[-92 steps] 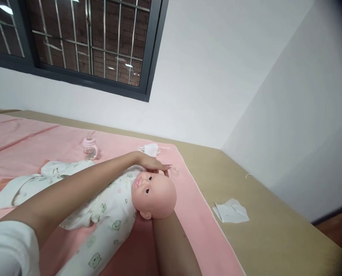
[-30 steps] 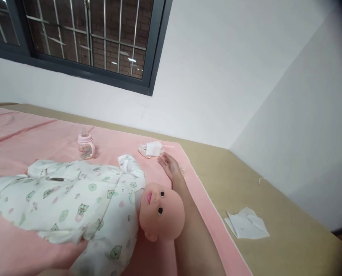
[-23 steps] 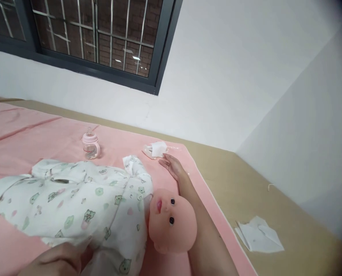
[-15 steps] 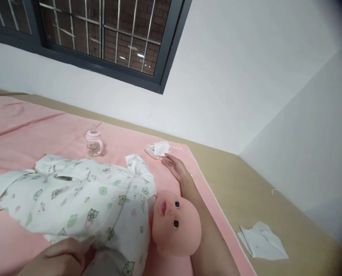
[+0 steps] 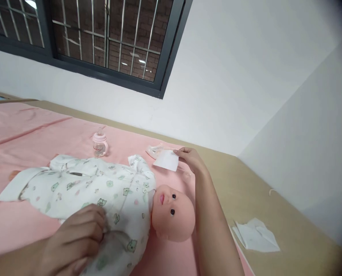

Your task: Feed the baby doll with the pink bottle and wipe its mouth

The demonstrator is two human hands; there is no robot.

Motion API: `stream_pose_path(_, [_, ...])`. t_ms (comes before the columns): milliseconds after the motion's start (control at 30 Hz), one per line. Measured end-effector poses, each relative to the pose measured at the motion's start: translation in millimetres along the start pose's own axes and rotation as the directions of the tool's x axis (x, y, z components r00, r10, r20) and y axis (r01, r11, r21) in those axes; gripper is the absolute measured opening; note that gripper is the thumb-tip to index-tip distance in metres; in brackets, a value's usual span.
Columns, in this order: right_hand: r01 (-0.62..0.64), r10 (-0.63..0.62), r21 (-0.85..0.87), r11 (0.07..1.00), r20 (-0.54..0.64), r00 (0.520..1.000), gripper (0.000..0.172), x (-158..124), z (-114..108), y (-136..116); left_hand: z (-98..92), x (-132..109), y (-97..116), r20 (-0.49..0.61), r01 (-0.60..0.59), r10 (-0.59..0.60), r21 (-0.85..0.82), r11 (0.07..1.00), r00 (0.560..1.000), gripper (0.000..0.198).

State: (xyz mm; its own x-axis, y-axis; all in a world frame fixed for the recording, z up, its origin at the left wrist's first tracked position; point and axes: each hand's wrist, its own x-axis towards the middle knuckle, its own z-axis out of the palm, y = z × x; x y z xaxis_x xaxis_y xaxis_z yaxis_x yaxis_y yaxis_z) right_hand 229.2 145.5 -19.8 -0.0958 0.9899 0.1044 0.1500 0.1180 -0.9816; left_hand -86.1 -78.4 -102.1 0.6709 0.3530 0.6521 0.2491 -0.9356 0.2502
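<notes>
A baby doll (image 5: 173,212) lies on its back on a pink sheet (image 5: 44,134), dressed in a white romper with small green and pink prints (image 5: 96,191). My right hand (image 5: 191,158) is raised past the doll's head and pinches a white tissue (image 5: 166,160) by its corner. Just behind the tissue lies the tissue pack (image 5: 154,150). My left hand (image 5: 76,237) rests on the romper near the doll's side, fingers curled into the fabric.
A small pink feeding bottle (image 5: 100,144) stands on the sheet beyond the doll. Crumpled white tissues (image 5: 255,234) lie on the bare tan surface (image 5: 274,207) to the right. White walls meet in a corner at the right, with a barred window above.
My right hand went from lying flat on the sheet to lifting a white tissue from the pack. My left hand moved from the doll's head down onto the romper.
</notes>
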Motion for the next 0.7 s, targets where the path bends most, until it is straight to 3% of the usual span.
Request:
stream_pose_path(133, [0.082,-0.085,-0.308,0.948,0.005,0.996,0.025,-28.3,7.7,-32.5,-0.1,6.9,-6.1,-0.258,0.059,-0.058,-0.002,0.998,0.965,0.02])
stream_pose_path(233, [0.206,-0.203,-0.398,0.894,0.05,0.978,0.024,-45.3,16.9,-51.2,5.1,8.1,-9.6,-0.272,0.059,-0.04,0.063,0.996,0.961,0.025])
stream_pose_path(333, [0.358,-0.323,-0.372,0.856,0.156,0.933,0.029,-63.8,25.9,-67.6,-1.8,19.4,-8.8,-0.28,0.078,-0.03,0.164,0.983,0.96,0.027])
stream_pose_path(500, [0.563,-0.456,-0.2,0.802,0.404,0.793,0.023,-103.6,40.8,-93.8,-28.9,62.2,-3.6,-0.362,0.319,-0.204,0.294,0.901,0.91,0.027])
stream_pose_path(600, [0.605,-0.46,-0.174,0.777,0.5,0.734,0.023,-124.8,46.3,-105.5,-47.2,92.7,-3.4,-0.298,0.454,-0.383,0.225,0.862,0.874,0.059])
stream_pose_path(667, [0.63,-0.466,-0.182,0.755,0.526,0.712,0.024,-134.4,46.9,-110.1,-59.1,109.7,-4.0,-0.157,0.524,-0.505,0.124,0.843,0.849,0.069])
stream_pose_path(700, [0.64,-0.472,-0.185,0.746,0.53,0.704,0.024,-137.5,46.4,-111.5,-64.3,116.5,-4.2,-0.06,0.554,-0.551,0.062,0.83,0.833,0.065])
